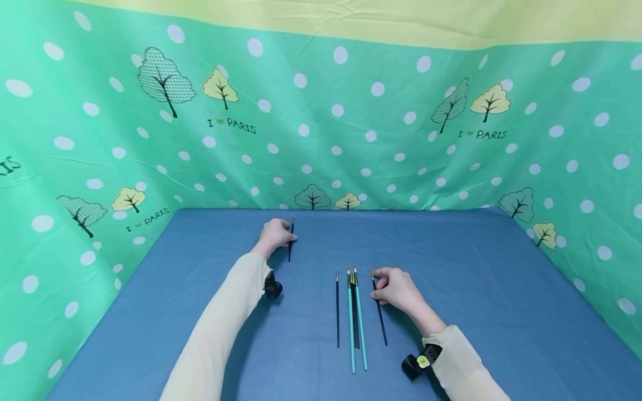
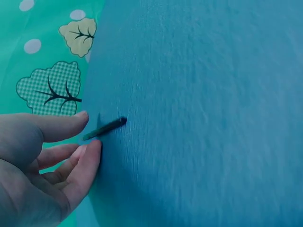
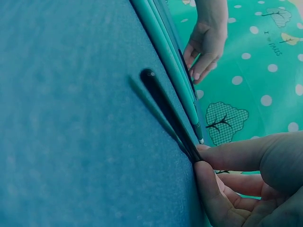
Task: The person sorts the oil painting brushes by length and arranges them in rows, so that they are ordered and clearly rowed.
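On the far left part of the table, my left hand (image 1: 275,234) holds a thin dark paintbrush (image 1: 289,253) between thumb and fingers. The left wrist view shows its dark handle (image 2: 111,126) sticking out past the fingertips. Nearer and to the right, my right hand (image 1: 398,289) pinches another black paintbrush (image 1: 380,323) close to its bristle end. In the right wrist view the handle (image 3: 163,101) of that brush slants above its shadow. Just left of the right hand lie teal paintbrushes (image 1: 351,334) with black ones between them, and a separate black paintbrush (image 1: 337,317).
The blue cloth-covered table (image 1: 175,312) spreads under both arms. Behind and beside it hangs a green dotted curtain (image 1: 321,139) with printed trees. Small black devices are strapped at the left wrist (image 1: 272,285) and the right wrist (image 1: 418,362).
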The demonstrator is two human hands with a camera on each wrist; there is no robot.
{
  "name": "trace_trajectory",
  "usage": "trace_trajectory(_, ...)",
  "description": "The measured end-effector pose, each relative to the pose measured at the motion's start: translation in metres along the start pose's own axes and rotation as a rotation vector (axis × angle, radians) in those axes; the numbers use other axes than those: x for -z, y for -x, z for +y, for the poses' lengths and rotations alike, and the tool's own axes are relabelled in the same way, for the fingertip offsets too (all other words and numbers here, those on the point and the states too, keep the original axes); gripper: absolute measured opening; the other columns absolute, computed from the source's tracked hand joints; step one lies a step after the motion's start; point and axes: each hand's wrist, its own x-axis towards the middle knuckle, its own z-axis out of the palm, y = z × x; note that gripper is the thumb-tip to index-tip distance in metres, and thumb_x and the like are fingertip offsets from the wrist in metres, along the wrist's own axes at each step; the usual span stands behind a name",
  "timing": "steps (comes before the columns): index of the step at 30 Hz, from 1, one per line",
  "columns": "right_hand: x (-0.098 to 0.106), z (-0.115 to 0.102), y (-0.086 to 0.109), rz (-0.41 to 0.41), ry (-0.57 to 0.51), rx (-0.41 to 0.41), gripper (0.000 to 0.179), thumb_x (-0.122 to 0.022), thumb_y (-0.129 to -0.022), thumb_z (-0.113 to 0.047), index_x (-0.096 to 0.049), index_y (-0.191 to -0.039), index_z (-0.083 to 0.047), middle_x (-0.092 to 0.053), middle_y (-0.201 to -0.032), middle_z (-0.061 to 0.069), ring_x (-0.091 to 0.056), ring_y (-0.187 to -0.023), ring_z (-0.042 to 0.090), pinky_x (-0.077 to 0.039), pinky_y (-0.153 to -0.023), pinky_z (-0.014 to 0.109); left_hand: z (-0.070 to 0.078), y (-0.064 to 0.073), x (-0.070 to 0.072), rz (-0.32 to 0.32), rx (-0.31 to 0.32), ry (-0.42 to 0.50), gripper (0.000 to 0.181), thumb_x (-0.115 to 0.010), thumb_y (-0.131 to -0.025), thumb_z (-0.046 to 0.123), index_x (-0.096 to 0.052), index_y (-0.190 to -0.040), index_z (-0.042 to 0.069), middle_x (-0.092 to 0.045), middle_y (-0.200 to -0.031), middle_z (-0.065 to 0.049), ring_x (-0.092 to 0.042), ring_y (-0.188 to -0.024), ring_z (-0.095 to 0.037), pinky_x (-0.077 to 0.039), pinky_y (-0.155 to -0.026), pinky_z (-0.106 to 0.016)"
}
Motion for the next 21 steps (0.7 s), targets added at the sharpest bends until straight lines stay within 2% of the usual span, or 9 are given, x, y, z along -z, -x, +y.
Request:
trace_trajectory(4,0.001,0.000,0.000,0.001,0.006,-0.003,0.049,-0.072,-0.073,-0.002,-0.056,-0.120,-0.001,-0.055,-0.071,0.005,-0.057,-0.052,0.013,-0.052,-0.050,0.027,-0.001,0.006,0.004,-0.005,-0.012,-0.007,0.051,-0.067,-0.082,0.016,-0.048,-0.128,0.004,-0.051,-0.127,-0.018,-0.066,-0.080,-0.021,-0.055,-0.066,-0.029)
trace_trajectory(9,0.001,-0.002,-0.001,-0.001,0.004,-0.011,0.050,-0.072,-0.073,-0.003,-0.057,-0.120,-0.002,-0.055,-0.070,0.005,-0.057,-0.052,0.013,-0.052,-0.050,0.026,-0.002,0.018,0.002,0.025,0.000,-0.010,0.042,-0.067,-0.082,0.016,-0.054,-0.119,0.004,-0.061,-0.108,-0.016,-0.065,-0.068,-0.017,-0.055,-0.060,-0.028)
trace_trajectory(16,0.002,-0.001,0.000,-0.005,0.000,0.000,0.049,-0.072,-0.073,-0.002,-0.056,-0.120,0.000,-0.055,-0.070,0.006,-0.057,-0.052,0.014,-0.052,-0.050,0.026,0.002,0.047,-0.010,-0.001,-0.035,0.040,0.033,-0.066,-0.082,0.015,-0.058,-0.112,0.005,-0.063,-0.081,-0.011,-0.062,-0.058,-0.015,-0.054,-0.057,-0.030)
trace_trajectory(21,0.001,-0.001,0.000,0.002,-0.009,-0.008,0.050,-0.072,-0.073,-0.002,-0.057,-0.120,-0.001,-0.055,-0.070,0.006,-0.057,-0.052,0.014,-0.052,-0.050,0.026,0.010,0.071,-0.022,-0.028,-0.048,0.058,0.029,-0.067,-0.081,0.014,-0.060,-0.106,0.004,-0.061,-0.074,-0.008,-0.061,-0.055,-0.016,-0.054,-0.056,-0.030)
